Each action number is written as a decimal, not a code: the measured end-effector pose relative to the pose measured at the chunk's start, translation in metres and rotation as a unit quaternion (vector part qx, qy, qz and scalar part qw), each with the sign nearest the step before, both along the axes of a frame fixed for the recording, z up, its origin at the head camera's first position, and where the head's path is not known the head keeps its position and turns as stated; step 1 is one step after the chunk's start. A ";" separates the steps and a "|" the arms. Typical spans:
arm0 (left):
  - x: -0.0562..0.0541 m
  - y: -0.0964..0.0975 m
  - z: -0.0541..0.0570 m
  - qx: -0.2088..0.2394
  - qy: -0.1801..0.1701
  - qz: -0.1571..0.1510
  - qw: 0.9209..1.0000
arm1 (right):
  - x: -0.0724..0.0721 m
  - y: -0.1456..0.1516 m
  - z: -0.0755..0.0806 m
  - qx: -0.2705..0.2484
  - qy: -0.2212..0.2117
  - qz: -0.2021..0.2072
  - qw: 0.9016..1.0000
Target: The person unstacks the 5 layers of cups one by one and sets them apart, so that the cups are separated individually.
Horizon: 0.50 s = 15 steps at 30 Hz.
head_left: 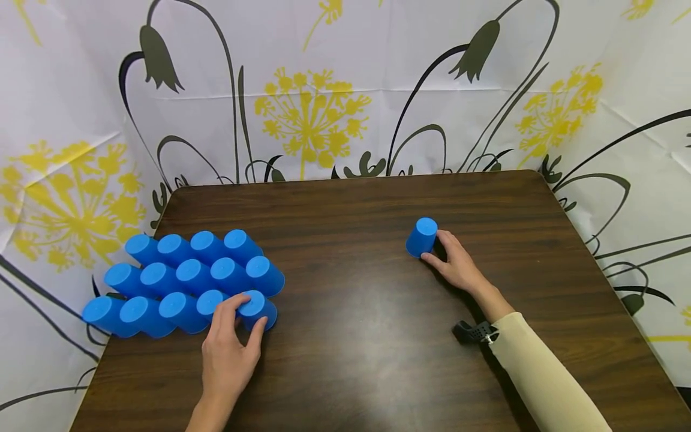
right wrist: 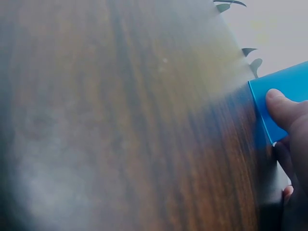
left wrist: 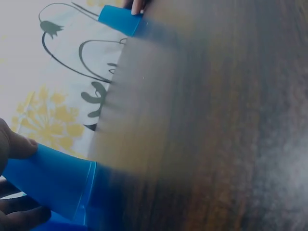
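Upside-down blue plastic cups stand close together in three rows on the left of the table. My left hand grips the cup at the right end of the front row, thumb on one side and fingers on the other. In the left wrist view that cup sits between thumb and fingers. Farther right, a lone upside-down blue cup stands on the table, and my right hand holds it from its right side. The right wrist view shows the thumb pressed against this cup.
The dark wood-grain table has its back edge against a white curtain printed with yellow and grey-green flowers. A black strap is on the right wrist, by a pale yellow sleeve.
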<state>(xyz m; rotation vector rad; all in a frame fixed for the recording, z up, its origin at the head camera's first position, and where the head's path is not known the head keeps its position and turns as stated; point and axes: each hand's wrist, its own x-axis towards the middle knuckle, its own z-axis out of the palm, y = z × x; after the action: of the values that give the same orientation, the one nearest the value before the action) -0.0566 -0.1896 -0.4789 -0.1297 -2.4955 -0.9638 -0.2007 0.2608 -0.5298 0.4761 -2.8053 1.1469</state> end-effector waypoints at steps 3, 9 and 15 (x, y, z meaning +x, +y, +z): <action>0.000 0.000 -0.002 0.001 -0.007 0.012 1.000 | 0.000 0.000 -0.001 0.000 -0.003 -0.001 1.000; -0.002 0.000 -0.005 0.013 -0.022 0.027 0.999 | -0.001 0.000 0.000 -0.002 -0.002 -0.002 1.000; -0.002 0.000 -0.008 0.016 -0.035 0.039 0.999 | -0.001 0.001 -0.002 0.002 -0.002 0.003 1.000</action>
<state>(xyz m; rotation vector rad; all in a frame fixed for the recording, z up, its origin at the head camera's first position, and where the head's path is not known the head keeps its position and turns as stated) -0.0585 -0.1901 -0.4870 0.0115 -2.5261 -0.9909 -0.2019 0.2613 -0.5313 0.4818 -2.8128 1.1446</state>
